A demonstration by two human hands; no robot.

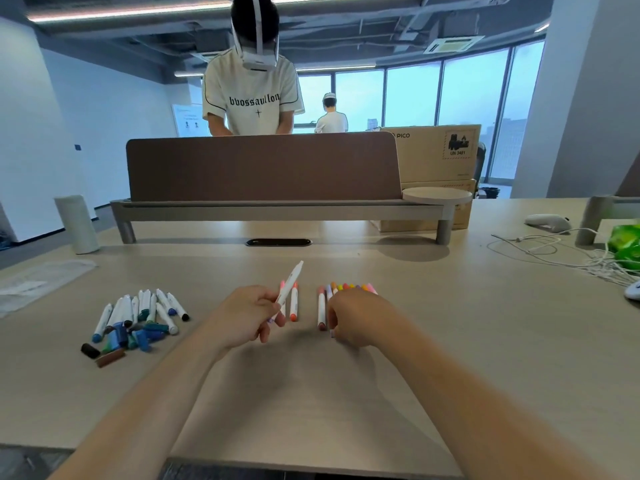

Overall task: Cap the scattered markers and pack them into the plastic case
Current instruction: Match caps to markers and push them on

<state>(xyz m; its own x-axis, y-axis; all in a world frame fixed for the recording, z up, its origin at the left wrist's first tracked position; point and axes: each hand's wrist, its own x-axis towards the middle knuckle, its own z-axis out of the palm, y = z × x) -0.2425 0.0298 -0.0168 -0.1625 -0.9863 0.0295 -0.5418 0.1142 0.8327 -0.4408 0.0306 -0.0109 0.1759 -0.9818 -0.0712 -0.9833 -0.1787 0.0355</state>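
Observation:
My left hand (pixel 252 313) grips a white marker (pixel 290 283) that slants up and to the right above the desk. Just behind it lie an orange-capped marker (pixel 293 302) and a pink one, partly hidden. My right hand (pixel 349 318) rests on a row of warm-coloured markers (pixel 349 287), its fingers curled over their near ends; a reddish marker (pixel 321 310) lies at the row's left edge. To the left sits a pile of white markers (pixel 138 311) with blue, green and black tips, and loose caps (pixel 133 339) in front of them. The plastic case (pixel 38 284) lies flat at the far left.
A brown desk divider on a grey shelf (pixel 277 206) stands behind the work area, with a person beyond it. A white cylinder (pixel 77 223) is at the back left. Cables (pixel 554 252), a controller (pixel 547 221) and a green bag (pixel 625 242) lie at the right.

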